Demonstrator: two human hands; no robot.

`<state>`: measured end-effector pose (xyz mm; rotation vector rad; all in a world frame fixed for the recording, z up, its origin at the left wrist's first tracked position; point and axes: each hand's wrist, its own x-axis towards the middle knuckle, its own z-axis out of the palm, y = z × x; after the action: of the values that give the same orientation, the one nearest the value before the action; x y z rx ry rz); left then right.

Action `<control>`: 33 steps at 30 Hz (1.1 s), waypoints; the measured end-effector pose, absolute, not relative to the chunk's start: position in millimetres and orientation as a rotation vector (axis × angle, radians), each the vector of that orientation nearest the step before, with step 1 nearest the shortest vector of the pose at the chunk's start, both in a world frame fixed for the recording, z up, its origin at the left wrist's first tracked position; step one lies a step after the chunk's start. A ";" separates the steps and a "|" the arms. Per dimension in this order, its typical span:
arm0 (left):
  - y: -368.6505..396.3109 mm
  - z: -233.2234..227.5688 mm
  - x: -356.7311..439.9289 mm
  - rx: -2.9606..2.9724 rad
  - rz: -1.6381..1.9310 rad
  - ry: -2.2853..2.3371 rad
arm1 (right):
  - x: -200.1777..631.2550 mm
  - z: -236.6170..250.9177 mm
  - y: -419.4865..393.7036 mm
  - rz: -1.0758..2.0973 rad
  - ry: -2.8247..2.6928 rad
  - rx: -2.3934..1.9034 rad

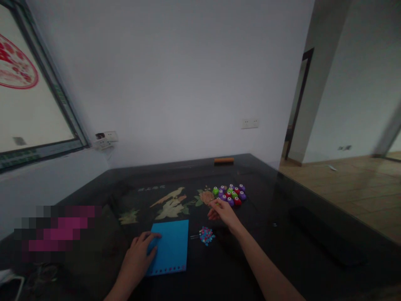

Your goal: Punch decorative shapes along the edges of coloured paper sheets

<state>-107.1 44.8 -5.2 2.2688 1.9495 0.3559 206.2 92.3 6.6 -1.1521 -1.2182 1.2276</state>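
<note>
Head view: left hand flat on blue sheet; right hand at punches.

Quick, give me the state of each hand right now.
Left hand: open, resting flat on the blue sheet, gripping nothing.
Right hand: reaching to the coloured punches, fingers curled; whether it holds one cannot be told.

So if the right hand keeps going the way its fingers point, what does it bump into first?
Most likely the cluster of small colourful punches. The right hand points up the table toward them, fingertips just short of the nearest ones, though exact depth is hard to judge.
</note>
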 end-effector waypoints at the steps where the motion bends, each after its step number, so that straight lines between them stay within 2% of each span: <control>1: 45.3 -4.5 -106.3 2.265 0.346 1.949 | 206.0 7.3 91.7 1.233 -1.222 -1.145; 7: 52.9 1.3 -102.6 2.261 0.216 2.004 | 206.1 14.6 89.3 1.197 -1.259 -1.104; 11: 59.9 22.4 -91.3 2.269 0.177 2.069 | 216.2 21.2 90.2 1.118 -1.320 -1.078; 15: 69.4 56.2 -63.9 2.342 0.357 1.981 | 249.1 29.6 96.4 0.850 -1.469 -1.144; 20: 90.2 82.6 -6.8 2.469 0.808 1.401 | 307.3 26.7 110.2 0.344 -1.629 -1.383; 23: 106.3 77.9 37.3 2.422 0.945 1.141 | 328.6 15.0 119.0 0.049 -1.675 -1.519; 26: 122.1 60.6 83.3 2.345 0.957 1.145 | 333.0 2.1 129.2 -0.122 -1.683 -1.625; 33: 148.6 16.0 155.5 2.602 0.864 1.413 | 326.8 -13.5 154.5 -0.210 -1.881 -1.783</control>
<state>155.5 148.6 16.0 2.6017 1.4127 0.8635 326.8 154.5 -13.5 -1.7829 -1.8812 -0.2100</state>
